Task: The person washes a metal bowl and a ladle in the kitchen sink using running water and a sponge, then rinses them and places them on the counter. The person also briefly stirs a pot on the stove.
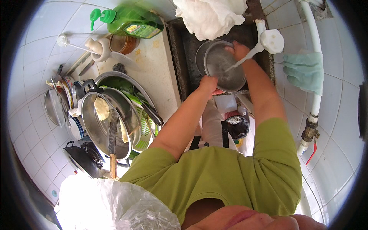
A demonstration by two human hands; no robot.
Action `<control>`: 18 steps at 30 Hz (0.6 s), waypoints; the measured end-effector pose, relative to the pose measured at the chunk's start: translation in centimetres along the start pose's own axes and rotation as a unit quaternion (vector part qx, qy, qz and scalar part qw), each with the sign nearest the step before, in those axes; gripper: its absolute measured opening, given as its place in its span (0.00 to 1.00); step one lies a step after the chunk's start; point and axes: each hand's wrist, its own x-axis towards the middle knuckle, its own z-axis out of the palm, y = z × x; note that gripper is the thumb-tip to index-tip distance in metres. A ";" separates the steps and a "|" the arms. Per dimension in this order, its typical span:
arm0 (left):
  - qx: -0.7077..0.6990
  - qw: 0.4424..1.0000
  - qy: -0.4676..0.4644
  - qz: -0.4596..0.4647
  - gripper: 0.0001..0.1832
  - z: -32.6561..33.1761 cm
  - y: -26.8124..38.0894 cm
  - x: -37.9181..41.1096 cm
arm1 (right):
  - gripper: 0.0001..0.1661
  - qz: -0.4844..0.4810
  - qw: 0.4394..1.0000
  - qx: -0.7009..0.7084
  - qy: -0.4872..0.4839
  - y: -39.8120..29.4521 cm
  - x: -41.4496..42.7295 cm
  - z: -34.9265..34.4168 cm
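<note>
A round metal bowl (pixel 221 61) is tilted inside the dark stone sink (pixel 188 37). My left hand (pixel 210 85) grips its near left edge. With my right hand (pixel 239 51) I hold the far right rim. Water (pixel 243 61) pours from the white plastic tap (pixel 266 41) into the bowl, and cloudy, swirling water lies inside. A second round rim (pixel 199 54) shows just behind the bowl; I cannot tell whether it is a separate vessel. The fingers under the bowl are partly hidden.
A white cloth (pixel 211 17) hangs over the sink's far side. Left on the counter (pixel 156 74) stand a green pump bottle (pixel 135 23), a mortar (pixel 100 50) and a large pot (pixel 89 123) with a knife (pixel 112 135) across it. A rubber glove (pixel 304 72) hangs on the right-hand pipe (pixel 316 103).
</note>
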 end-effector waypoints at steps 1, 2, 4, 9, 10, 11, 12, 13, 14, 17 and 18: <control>-0.020 1.000 -0.004 -0.010 0.14 -0.1 -0.2 0.0 | 0.36 -0.025 0.999 0.042 0.013 1.1 0.7 0.7; -0.039 0.999 -0.008 -0.021 0.14 -0.3 -0.5 0.3 | 0.37 -0.048 0.995 0.084 0.026 2.9 1.2 1.7; -0.075 0.996 -0.009 -0.040 0.13 -1.0 -1.3 1.6 | 0.36 -0.019 0.989 0.149 -0.009 4.2 1.2 2.1; -0.056 0.998 0.006 -0.041 0.13 -3.1 -4.0 5.5 | 0.24 0.260 0.844 0.409 -0.231 7.3 -4.4 4.0; -0.052 0.998 0.026 -0.025 0.13 -3.1 -4.4 6.1 | 0.24 0.276 0.814 0.458 -0.226 7.2 -5.9 3.6; -0.048 0.998 0.046 -0.010 0.14 -3.1 -4.7 6.7 | 0.24 0.282 0.830 0.442 -0.190 6.8 -7.0 3.2; -0.043 0.997 0.066 0.005 0.14 -2.9 -4.8 7.3 | 0.24 0.288 0.844 0.427 -0.153 5.4 -8.1 2.0; -0.052 0.995 0.083 0.031 0.14 -2.3 -4.7 7.5 | 0.24 0.294 0.856 0.411 -0.115 4.8 -8.7 1.4; -0.061 0.991 0.101 0.055 0.14 -1.5 -4.6 7.8 | 0.28 0.267 0.861 0.416 -0.117 5.5 -8.8 1.7; -0.166 0.979 0.099 0.061 0.11 1.1 -5.1 10.7 | 0.34 0.170 0.965 0.164 0.113 4.5 -10.1 2.0; -0.203 0.975 0.082 0.043 0.11 1.7 -5.2 11.6 | 0.38 0.223 0.958 0.147 0.106 0.5 -11.3 -1.4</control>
